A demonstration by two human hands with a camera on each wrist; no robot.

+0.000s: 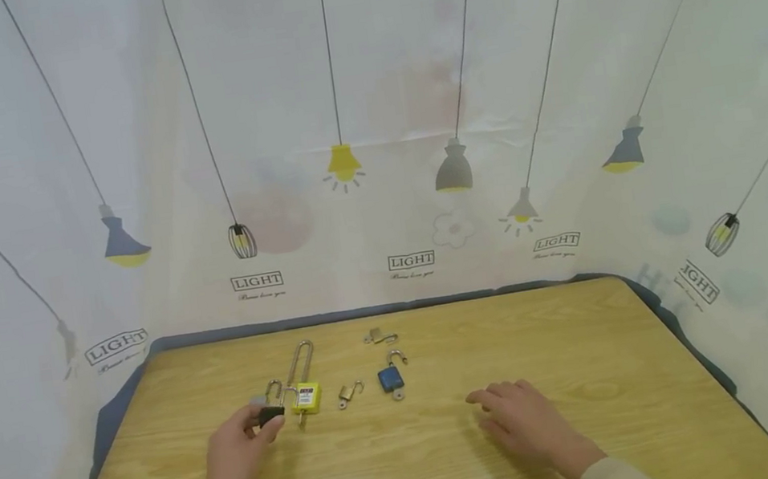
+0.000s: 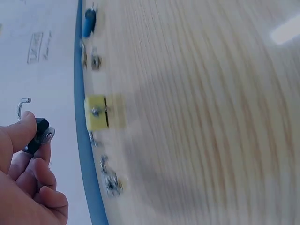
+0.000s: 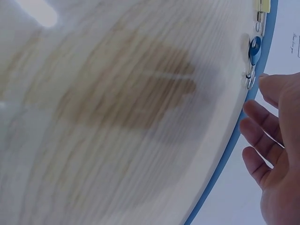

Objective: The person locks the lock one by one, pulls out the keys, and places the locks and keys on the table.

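Observation:
My left hand (image 1: 237,451) pinches a black padlock (image 2: 41,129) between thumb and fingers. Its shackle stands open, and a round-headed key (image 2: 48,135) sticks out of its body. Just behind it is a silver padlock (image 2: 111,183), partly hidden by the hand in the head view. Right beside it lies a yellow padlock (image 1: 307,398) with a long shackle and a key at its base. My right hand (image 1: 525,423) hovers over the table at the right, holding nothing, fingers loosely bent.
A small brass padlock (image 1: 346,394), a blue padlock (image 1: 391,378) and another brass padlock (image 1: 377,336) lie near the table's middle, shackles open. The wooden table (image 1: 413,462) meets a printed curtain (image 1: 331,279) with lamp pictures at its back and sides.

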